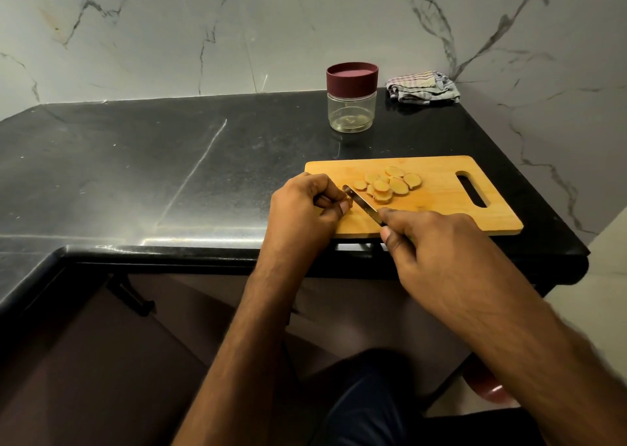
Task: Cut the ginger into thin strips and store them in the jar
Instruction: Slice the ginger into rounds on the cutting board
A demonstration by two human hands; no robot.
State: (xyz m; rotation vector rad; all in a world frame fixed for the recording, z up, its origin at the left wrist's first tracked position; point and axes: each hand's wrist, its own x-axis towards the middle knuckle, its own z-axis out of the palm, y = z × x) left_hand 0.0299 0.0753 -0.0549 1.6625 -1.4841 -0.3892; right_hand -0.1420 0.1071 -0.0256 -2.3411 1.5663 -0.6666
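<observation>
My left hand (pixel 307 208) pinches a small ginger nub at its fingertips while my right hand (pixel 429 242) grips the slim steel knife (pixel 361 205), blade slanting just right of that nub (cut pale-yellow ginger rounds (pixel 388 183) lie beyond).

left hand (pixel 305 204) curled, right hand (pixel 427 242) gripping
</observation>
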